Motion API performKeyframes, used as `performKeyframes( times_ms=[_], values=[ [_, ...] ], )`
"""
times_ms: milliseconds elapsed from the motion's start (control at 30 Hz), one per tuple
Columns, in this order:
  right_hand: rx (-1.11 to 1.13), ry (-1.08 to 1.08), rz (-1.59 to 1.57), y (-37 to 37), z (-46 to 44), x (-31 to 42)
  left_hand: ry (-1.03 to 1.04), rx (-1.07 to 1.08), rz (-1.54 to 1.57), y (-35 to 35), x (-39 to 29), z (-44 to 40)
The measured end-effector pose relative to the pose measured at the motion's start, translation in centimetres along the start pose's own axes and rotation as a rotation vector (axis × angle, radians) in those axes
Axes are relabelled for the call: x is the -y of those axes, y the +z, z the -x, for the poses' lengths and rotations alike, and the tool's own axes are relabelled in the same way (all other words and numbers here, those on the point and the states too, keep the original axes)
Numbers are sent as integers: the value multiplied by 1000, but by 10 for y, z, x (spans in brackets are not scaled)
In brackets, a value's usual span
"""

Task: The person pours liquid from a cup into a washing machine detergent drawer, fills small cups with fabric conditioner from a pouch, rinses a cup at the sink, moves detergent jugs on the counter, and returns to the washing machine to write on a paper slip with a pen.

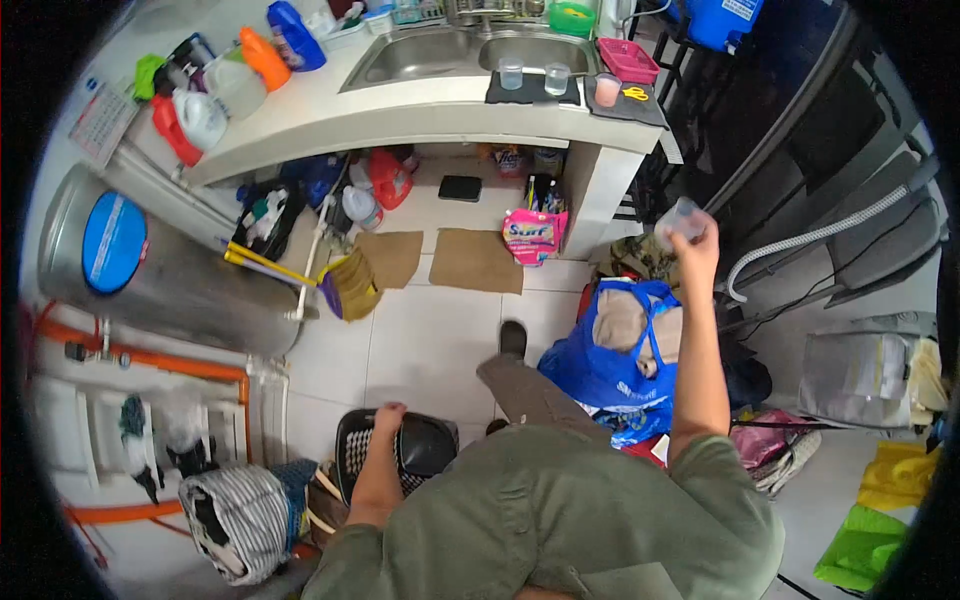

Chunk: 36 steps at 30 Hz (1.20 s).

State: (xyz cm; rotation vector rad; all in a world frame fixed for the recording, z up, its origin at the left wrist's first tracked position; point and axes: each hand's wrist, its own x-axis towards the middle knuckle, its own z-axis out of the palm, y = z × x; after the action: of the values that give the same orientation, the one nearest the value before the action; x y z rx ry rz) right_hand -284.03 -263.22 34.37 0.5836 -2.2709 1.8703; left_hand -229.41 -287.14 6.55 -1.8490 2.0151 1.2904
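My right hand [694,243] is raised on the right side, with its fingers closed around a small clear plastic cup [672,217]. Below the cup is a blue shopping bag [585,365] stuffed with cloth. My left hand [388,418] hangs low over the rim of a black plastic basket [352,440]; how its fingers are set is not clear from above. On the counter stand two clear cups, one on the left [511,72] and one beside it [556,79], on a dark cloth. A cup with pinkish contents [607,90] stands to their right near yellow scissors [635,94].
A double sink [415,55] is set in the white counter [330,118], with detergent bottles at its left end. Under it are a pink Surf pack [533,235] and cardboard sheets [476,262]. A broom [349,284] leans near a metal tank [170,270]. Chairs [880,220] stand right.
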Motion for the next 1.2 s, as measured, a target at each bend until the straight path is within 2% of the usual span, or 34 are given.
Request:
performKeyframes(
  times_ms=[67,133,200,267,367,400,433,533,633,667,700,733,767,800,867,933,1000,1033,1067,1133,1200],
  values=[
    [-67,-102,-11,35,-73,-18,204,-94,182,-2,-23,-68],
    [-104,-97,1,71,-140,-29,196,-70,179,-5,-67,-98],
    [-149,-242,139,102,-201,-54,182,-43,182,-13,-125,-122],
    [-164,-145,122,130,-249,-78,175,69,-64,-10,-173,-147],
    [-95,-151,159,155,-286,-108,195,198,-153,6,-242,-192],
    [-75,-212,120,163,-297,-125,279,218,-289,9,-272,-204],
    [-49,-176,177,167,-301,-123,359,237,-429,9,-302,-213],
    [-1,-169,157,176,-309,-133,539,277,-507,28,-383,-250],
    [-53,-250,355,168,-298,-106,650,365,-729,71,-435,-300],
    [-102,-230,399,161,-289,-109,617,356,-746,79,-466,-295],
    [-177,-176,260,160,-273,-104,592,339,-759,89,-498,-290],
    [-247,-117,300,153,-255,-103,632,317,-776,107,-514,-302],
    [-333,-84,185,153,-232,-110,670,296,-796,123,-524,-314],
    [-382,-30,189,152,-209,-112,692,290,-809,147,-525,-337],
    [-422,119,169,150,-155,-135,889,201,-997,200,-521,-388],
    [-428,248,156,151,-106,-151,892,162,-1058,227,-536,-403],
    [-459,366,140,153,-68,-158,747,183,-1078,258,-543,-428],
    [-485,403,128,153,-53,-161,842,242,-1079,262,-548,-427],
    [-513,440,117,153,-42,-162,810,237,-1174,276,-546,-438],
    [-548,418,102,151,-18,-172,814,244,-1300,300,-536,-454],
    [-628,417,94,152,2,-184,760,359,-1302,315,-526,-464]
  ],
)
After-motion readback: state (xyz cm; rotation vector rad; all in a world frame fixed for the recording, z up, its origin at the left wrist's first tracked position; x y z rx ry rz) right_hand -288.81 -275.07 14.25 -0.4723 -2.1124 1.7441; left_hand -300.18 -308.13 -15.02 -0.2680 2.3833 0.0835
